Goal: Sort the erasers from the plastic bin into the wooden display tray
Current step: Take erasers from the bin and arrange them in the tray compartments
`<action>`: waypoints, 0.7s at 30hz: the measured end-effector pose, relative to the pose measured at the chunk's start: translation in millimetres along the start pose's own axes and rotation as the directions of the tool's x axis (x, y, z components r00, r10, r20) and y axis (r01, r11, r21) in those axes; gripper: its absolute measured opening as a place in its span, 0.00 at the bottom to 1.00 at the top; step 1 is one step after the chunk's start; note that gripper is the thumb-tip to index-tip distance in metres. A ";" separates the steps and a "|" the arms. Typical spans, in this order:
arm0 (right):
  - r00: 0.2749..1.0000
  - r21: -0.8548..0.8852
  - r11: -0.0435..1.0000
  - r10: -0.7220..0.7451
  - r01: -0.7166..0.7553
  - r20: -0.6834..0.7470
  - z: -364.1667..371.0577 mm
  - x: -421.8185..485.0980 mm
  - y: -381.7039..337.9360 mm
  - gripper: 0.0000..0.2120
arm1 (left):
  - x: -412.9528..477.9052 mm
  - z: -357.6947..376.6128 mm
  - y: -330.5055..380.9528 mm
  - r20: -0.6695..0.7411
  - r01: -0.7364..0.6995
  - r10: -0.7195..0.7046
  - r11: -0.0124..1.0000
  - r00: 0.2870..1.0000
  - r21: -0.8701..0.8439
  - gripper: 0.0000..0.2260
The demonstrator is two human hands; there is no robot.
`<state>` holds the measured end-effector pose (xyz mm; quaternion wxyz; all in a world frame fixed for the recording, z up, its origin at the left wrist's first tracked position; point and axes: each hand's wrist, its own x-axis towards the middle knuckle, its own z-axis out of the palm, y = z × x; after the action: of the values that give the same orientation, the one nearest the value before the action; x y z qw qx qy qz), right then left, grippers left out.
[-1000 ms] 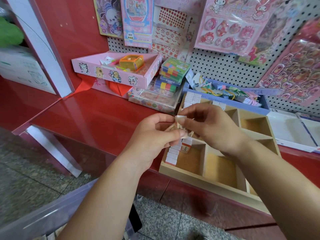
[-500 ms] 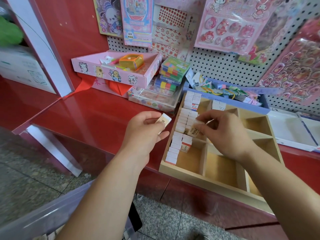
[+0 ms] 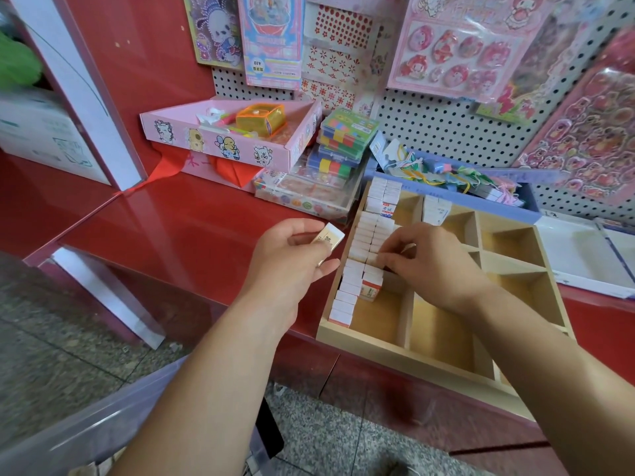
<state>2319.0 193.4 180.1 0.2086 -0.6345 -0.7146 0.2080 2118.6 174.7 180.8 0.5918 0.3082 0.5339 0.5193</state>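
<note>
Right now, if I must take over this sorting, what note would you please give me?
Left grip pinches one loose eraser above the red counter, beside the wooden tray.
Right grip pinches a row eraser down into the tray's left column.
Done: two eraser rows fill much of that column; a few more erasers stand in the next compartment.
Left to do: place the loose eraser, fill the other compartments, fetch more from the plastic bin at lower left, contents hidden.
</note>
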 end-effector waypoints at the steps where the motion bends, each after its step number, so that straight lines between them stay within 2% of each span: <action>1: 1.000 0.025 1.000 0.015 -0.015 -0.009 0.1 1.3 0.5 0.03 | -0.6 0.6 0.0 0.004 -0.001 0.001 1.000 1.000 0.004 0.12; 8: 0.998 0.116 0.991 0.064 -0.061 -0.026 -4.3 3.3 3.1 0.04 | -2.5 2.7 -1.6 0.011 -0.015 0.015 1.000 1.000 0.016 0.11; 11: 0.982 0.271 0.960 0.118 -0.074 -0.146 -9.3 2.6 3.0 0.06 | -3.0 4.2 -1.8 0.028 -0.023 0.023 1.000 0.999 0.016 0.12; 13: 0.976 0.377 0.923 0.142 -0.071 -0.164 -14.0 1.5 -2.6 0.06 | -4.4 6.2 -1.8 0.066 -0.041 0.039 0.999 0.997 0.032 0.13; 16: 0.997 0.558 0.828 0.080 -0.058 -0.014 -19.5 -1.6 -17.6 0.05 | -5.3 9.2 -2.5 0.145 -0.116 0.101 0.988 0.984 0.103 0.16; 18: 0.998 0.584 0.812 -0.004 -0.029 0.055 -20.1 -3.2 -23.5 0.04 | -7.3 11.6 -2.6 0.194 -0.160 0.131 0.977 0.972 0.142 0.16; 21: 0.997 0.552 0.832 -0.079 0.057 0.016 -18.6 -2.6 -23.8 0.04 | -8.9 14.9 -3.1 0.217 -0.206 0.169 0.965 0.961 0.162 0.15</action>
<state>2310.2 188.9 208.9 0.3759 -0.5179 -0.6503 0.4094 2134.6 168.3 184.3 0.5599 0.4616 0.4849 0.4882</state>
